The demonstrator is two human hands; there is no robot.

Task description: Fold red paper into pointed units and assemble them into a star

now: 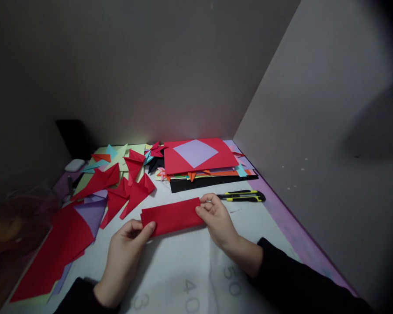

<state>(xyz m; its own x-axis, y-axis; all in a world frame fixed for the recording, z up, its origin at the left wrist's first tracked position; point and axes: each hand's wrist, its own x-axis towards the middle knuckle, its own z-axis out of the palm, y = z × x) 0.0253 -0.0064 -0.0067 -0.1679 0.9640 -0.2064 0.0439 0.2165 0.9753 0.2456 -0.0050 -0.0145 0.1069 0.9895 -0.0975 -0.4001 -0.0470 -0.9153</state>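
A folded strip of red paper (173, 216) is held up a little above the white table sheet, its long side running left to right. My left hand (127, 248) pinches its left end, thumb on top and fingers behind. At the right end, my right hand (218, 218) grips the upper corner between thumb and fingers. Several folded red paper pieces (137, 194) lie just beyond my left hand. A yellow and black cutter (245, 196) rests behind my right hand.
Red sheets (55, 248) lie at the left. At the back is a stack of coloured paper with a purple square (195, 153) on top. A white case (74, 165) and a dark upright object (72, 137) stand back left. Grey walls (301, 174) enclose the table.
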